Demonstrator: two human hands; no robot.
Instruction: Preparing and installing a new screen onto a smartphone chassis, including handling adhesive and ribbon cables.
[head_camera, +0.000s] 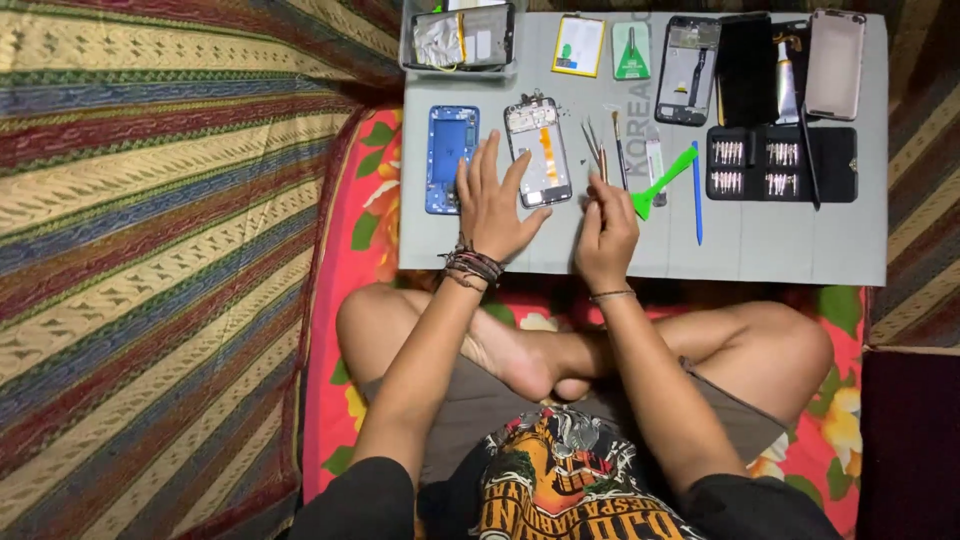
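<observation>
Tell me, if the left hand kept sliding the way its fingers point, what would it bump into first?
Probably the opened phone: the left hand points up the grey mat, fingertips already at its edge. The blue frame lies just beside.

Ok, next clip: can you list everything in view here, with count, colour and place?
Work mat: one, grey, on the bedding.
Opened phone: one, insides showing, mat centre, under the left fingertips.
Phone frame: one, blue, left of it.
Clear tray: one, holding parts, top left.
Battery: one, white and yellow, top.
Green pick card: one, top.
Phone bodies and back covers: about four, black and pinkish, top right.
Bit case: one, black, open, right.
Pry tool: one, green.
Blue stick: one.
Tweezers: a few, metal.
Striped blanket: left.
Left hand: open, on the mat.
Right hand: grip closed on something small, unclear.
</observation>
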